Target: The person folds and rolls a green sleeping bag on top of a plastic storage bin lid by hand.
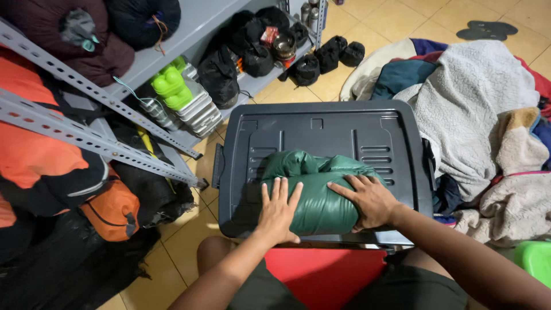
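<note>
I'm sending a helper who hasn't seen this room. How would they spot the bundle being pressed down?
Find the dark grey bin lid on the tiled floor. On its near half lies a glossy green puffy bundle, the only green thing on it, under both flat hands.

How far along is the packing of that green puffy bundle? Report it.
Done: the green padded bundle is already rolled compact on the grey bin lid. In hand: left hand and right hand press flat on it. Left: a heap of clothes lies unfolded beside the bin.
</note>
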